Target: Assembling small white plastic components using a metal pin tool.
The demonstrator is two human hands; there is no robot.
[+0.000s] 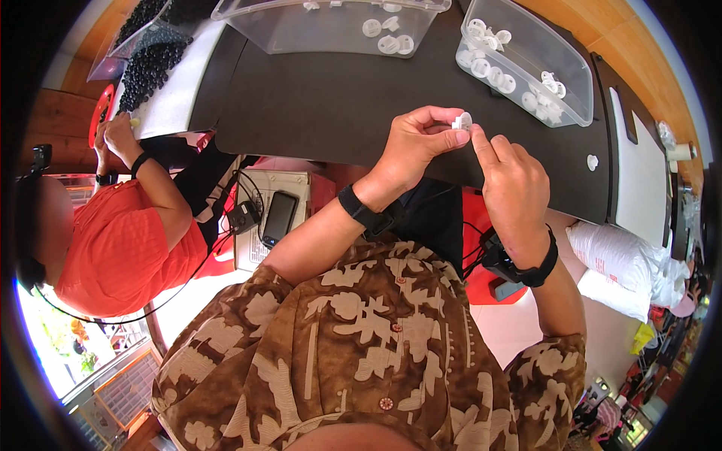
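Observation:
My left hand (421,143) pinches a small white round plastic part (462,122) between thumb and fingers, above the near edge of the dark table. My right hand (515,177) is close against it, index fingertip at the part's right side. Its other fingers curl inward and the thumb is hidden, so whatever they may hold cannot be made out. Beyond my hands, a clear plastic bin (560,105) holds several similar white parts (492,74). One loose white part (593,162) lies on the table to the right.
Another clear bin (331,34) with white parts stands at the far edge of the dark table (301,113). At left, a co-worker in a red shirt (128,248) sits near a heap of black pieces (150,71). White sacks (617,259) lie at right; a phone-like device (280,218) rests on a box.

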